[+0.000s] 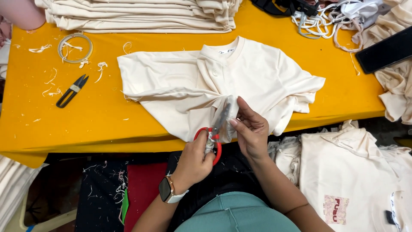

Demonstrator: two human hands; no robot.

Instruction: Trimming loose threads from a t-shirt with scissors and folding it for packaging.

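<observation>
Item: cream shirt (257,81), spread collar-up on the yellow tabletop (98,124), its lower hem gathered and pulled over the near edge toward the person.

Left hand (193,161): fingers closed through the red handles of the scissors (214,133), blades angled up into the bunched hem.

Right hand (251,129): fingertips pinched together on the gathered cloth just beside the blades; what exactly is being cut is probably a loose thread, too small to tell.

Progress: a tall stack of folded shirts (141,15) lies at the far edge; more cream shirts (347,172) sit low to the right. Thread scraps (51,83) litter the left part, so trimming looks well under way, with this shirt in hand.

Room: black snips (71,91) and a tape ring (75,48) lie well apart to the left; bare yellow surface between them and the shirt. Cords (317,21) and a dark phone (386,49) crowd the far right corner.
</observation>
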